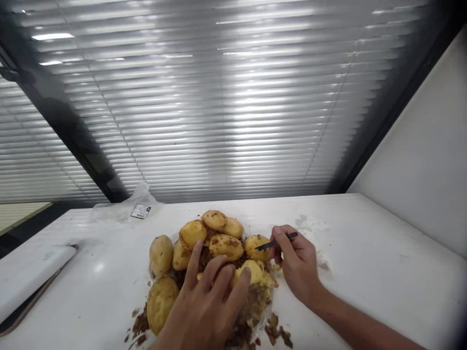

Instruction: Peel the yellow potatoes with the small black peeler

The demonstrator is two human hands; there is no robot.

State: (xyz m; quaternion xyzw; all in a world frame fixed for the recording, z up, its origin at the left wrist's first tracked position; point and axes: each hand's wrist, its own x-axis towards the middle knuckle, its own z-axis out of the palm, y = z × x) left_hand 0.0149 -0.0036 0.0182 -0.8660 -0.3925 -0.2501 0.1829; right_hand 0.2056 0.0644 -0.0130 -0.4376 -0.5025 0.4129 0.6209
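Note:
Several yellow potatoes, such as this one with brown flecks [226, 246], lie in a heap on thin clear plastic. My left hand [207, 304] reaches over the near side of the heap, fingers spread, its index fingertip by a potato [192, 234]. Under its outer fingers is a pale, peeled-looking potato [254, 272]; whether they touch it I cannot tell. My right hand [297, 262] pinches a thin, dark, pointed tool [276, 241], whose exact kind is unclear. The tool's tip lies against a potato [254, 243] at the heap's right side.
Brown peel scraps [140, 324] are scattered around the heap on the white table [372, 272]. A crumpled clear bag with a label [140, 210] lies at the back left. At the left edge is a white flat object [36, 277]. Behind the table are window blinds [219, 121].

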